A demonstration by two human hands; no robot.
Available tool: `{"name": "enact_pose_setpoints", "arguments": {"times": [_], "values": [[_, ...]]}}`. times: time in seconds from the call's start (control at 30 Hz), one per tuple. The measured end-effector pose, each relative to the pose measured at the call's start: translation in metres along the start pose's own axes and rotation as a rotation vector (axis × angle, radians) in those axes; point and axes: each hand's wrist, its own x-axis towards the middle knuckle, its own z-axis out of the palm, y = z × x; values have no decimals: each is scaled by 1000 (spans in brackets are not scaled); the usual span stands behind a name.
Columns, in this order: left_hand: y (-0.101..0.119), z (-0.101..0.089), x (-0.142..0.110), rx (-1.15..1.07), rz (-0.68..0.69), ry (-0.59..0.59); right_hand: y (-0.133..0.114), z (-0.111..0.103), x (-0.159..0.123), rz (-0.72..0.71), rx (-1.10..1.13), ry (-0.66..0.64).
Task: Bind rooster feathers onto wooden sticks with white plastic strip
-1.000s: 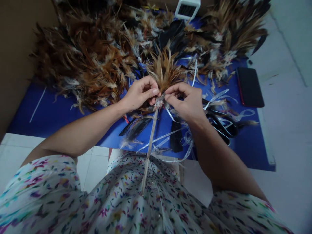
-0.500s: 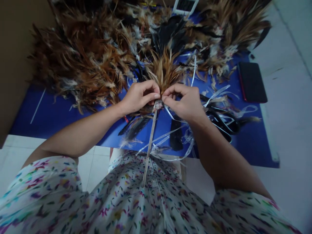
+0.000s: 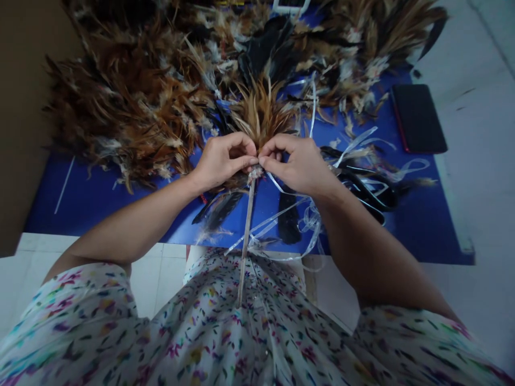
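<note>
At the neck of a brown feather bundle, my two hands meet with their fingertips almost touching. The thumb and fingers of my left hand pinch the bundle's base. My right hand is closed in a pinch, with a thin white ribbon coming out below its fingertips. What lies exactly between the fingertips is hidden. From the bundle's base a thin stick runs down toward my lap, its lower end against the patterned clothing. Longer black feathers fan out beyond the brown ones.
Heaped brown feathers cover the table's left and back. Black-handled scissors lie right of my right hand, among loose ribbon. A dark phone rests near the right edge of the blue tabletop. A brown panel stands at left.
The view has shifted slightly. Both hands stay at the bundle's base, their fingertips drawn a little closer together.
</note>
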Motion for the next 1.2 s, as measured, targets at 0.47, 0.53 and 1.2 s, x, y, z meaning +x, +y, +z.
{"name": "enact_pose_setpoints", "arguments": {"times": [0.47, 0.53, 1.2], "values": [[13, 11, -8, 193, -75, 100, -5, 4, -1, 134, 35, 28], [15, 12, -8, 201, -100, 106, -5, 6, -3, 110, 9, 39], [11, 9, -7, 102, -147, 71, 0, 6, -2, 29, 85, 45]]}}
